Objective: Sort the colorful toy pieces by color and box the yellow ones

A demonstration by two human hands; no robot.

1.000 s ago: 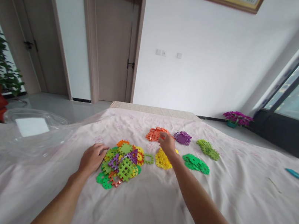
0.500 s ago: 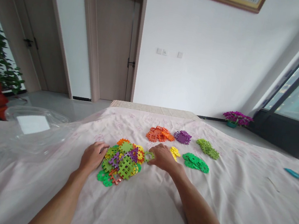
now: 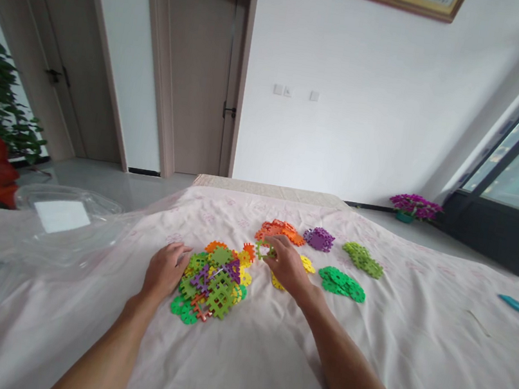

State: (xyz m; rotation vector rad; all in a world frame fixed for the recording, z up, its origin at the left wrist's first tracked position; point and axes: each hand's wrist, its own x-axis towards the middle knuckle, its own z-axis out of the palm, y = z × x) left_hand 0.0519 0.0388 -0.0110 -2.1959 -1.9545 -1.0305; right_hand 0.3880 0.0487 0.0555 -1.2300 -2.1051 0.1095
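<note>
A mixed heap of plastic interlocking pieces [image 3: 214, 285] in green, purple, orange and yellow lies on the cloth. My left hand [image 3: 167, 266] rests against the heap's left side, fingers apart and holding nothing. Between the fingers of my right hand [image 3: 286, 262] is a light green interlocking piece [image 3: 261, 250], lifted just right of the heap. Past that hand lie an orange pile [image 3: 278, 228] and a purple pile [image 3: 319, 238]. Yellow pieces [image 3: 307, 264] show beside it, partly hidden by the hand.
Farther right are a light green pile [image 3: 363, 260] and a darker green pile [image 3: 342, 283]. Clear plastic containers [image 3: 102, 233] stand at the left on the pale tablecloth [image 3: 254, 363]. A blue item [image 3: 515, 304] lies near the right edge.
My right hand has risen slightly away from the heap with the light green piece. An orange piece and a yellow piece now show where the hand was. The left hand stays at the heap.
</note>
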